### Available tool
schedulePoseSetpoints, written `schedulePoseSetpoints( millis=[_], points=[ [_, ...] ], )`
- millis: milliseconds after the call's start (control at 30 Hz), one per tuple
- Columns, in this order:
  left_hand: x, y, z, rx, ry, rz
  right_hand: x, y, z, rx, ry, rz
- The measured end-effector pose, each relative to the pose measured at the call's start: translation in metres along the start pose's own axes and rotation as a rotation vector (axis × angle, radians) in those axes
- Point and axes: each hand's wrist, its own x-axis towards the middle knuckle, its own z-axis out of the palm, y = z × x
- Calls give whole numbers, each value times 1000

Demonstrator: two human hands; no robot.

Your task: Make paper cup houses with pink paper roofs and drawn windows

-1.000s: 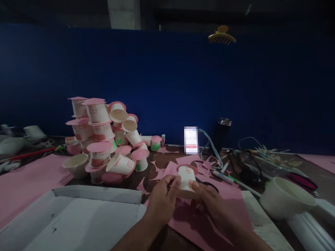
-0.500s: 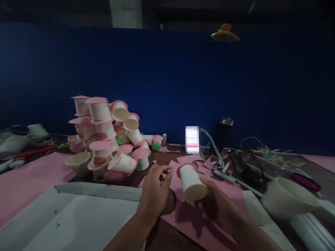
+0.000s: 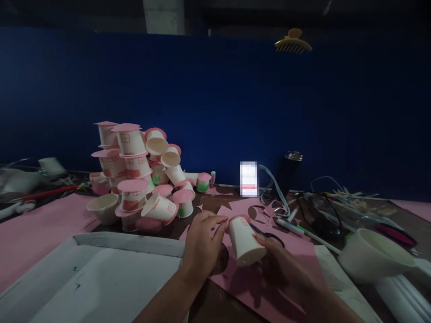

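A white paper cup [image 3: 245, 242] with a red window drawn on its side and a pink paper disc [image 3: 243, 218] on its closed end is tilted, its mouth towards me. My right hand [image 3: 283, 260] grips the cup on its lower right, thumb along the side. At the disc's left edge, my left hand [image 3: 204, 242] has thumb and forefinger in a pinch, seemingly on the rim of the disc. Below the hands lies a cut pink sheet [image 3: 286, 287]. Dark-handled scissors [image 3: 274, 237] lie behind the cup, partly hidden.
Several pink-topped cups are piled at the left [image 3: 136, 166]. A white box lid [image 3: 131, 246] sits in front of them. Rightward are markers [image 3: 290, 227], a larger white cup [image 3: 373, 258] and a dark bottle [image 3: 292, 175]. A lit phone [image 3: 248, 179] leans on the blue partition [image 3: 202, 98].
My left hand let go of the cup, then came back to the disc's edge. My right hand kept hold and tipped the cup so its mouth faces me. The view shifted slightly.
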Motion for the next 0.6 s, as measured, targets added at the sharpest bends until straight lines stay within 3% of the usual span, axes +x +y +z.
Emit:
schedulePoseSetpoints(
  millis=[600],
  points=[
    [0, -3, 1, 19, 16, 20, 0, 3, -2, -87, 41, -23]
  ],
)
